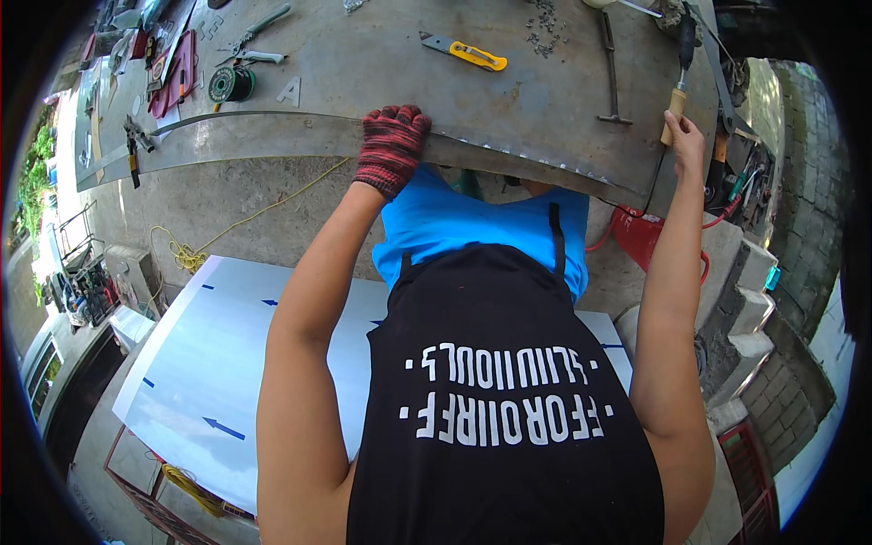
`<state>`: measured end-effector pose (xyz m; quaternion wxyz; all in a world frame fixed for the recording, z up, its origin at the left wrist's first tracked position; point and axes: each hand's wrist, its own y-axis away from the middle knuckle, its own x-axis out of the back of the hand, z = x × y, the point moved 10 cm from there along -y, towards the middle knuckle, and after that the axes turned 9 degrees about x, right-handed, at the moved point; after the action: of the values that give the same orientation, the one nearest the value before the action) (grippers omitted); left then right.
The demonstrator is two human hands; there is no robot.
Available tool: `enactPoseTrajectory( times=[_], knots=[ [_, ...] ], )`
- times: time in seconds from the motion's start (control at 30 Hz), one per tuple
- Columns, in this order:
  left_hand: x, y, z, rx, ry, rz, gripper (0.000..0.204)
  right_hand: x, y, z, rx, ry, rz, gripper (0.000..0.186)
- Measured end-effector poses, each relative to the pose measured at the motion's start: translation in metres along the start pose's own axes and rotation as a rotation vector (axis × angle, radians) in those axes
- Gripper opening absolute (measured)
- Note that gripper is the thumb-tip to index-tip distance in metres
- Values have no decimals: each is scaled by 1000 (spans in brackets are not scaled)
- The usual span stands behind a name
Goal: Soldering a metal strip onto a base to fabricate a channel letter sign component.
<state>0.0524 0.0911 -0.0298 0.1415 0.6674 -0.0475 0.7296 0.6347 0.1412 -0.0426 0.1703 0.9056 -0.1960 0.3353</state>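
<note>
My left hand (391, 151), in a red-and-black knit glove, grips a long thin metal strip (504, 153) along the near edge of the steel worktable (468, 91), fingers curled over it. My bare right hand (683, 136) pinches the wooden handle of a soldering iron (676, 111) at the table's right end; its tip points away from me, beside dark clutter. A yellow utility knife (479, 56), a T-shaped metal bar (613, 91) and scattered small metal bits (545, 27) lie on the table. A solder spool (231, 84) and pliers (252, 36) are at the left.
A pink case with tools (174, 77) sits at the table's far left. Yellow cord (191, 254) lies on the concrete floor. A red object (636, 236) is under the right end. A white board with blue arrows (209, 363) is behind me; concrete steps (754, 309) stand at the right.
</note>
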Motion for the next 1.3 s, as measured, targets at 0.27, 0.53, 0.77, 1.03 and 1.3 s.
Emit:
enactPoseTrajectory(
  times=[0.27,0.53,0.77,1.03,1.3],
  knots=[
    [1,-6,8,-16,8,-5,26,11,-14,32,64,-232,26,39],
    [13,0,3,-18,-4,96,21,79,32,-80,344,-69,82,41],
    [17,-4,8,-43,33,121,20,74,70,-210,530,151,-216,45],
    [4,-2,2,-7,38,0,25,-39,114,-284,816,533,-634,38],
    [10,0,4,-21,37,46,25,-79,124,-295,947,623,-740,34]
  ],
)
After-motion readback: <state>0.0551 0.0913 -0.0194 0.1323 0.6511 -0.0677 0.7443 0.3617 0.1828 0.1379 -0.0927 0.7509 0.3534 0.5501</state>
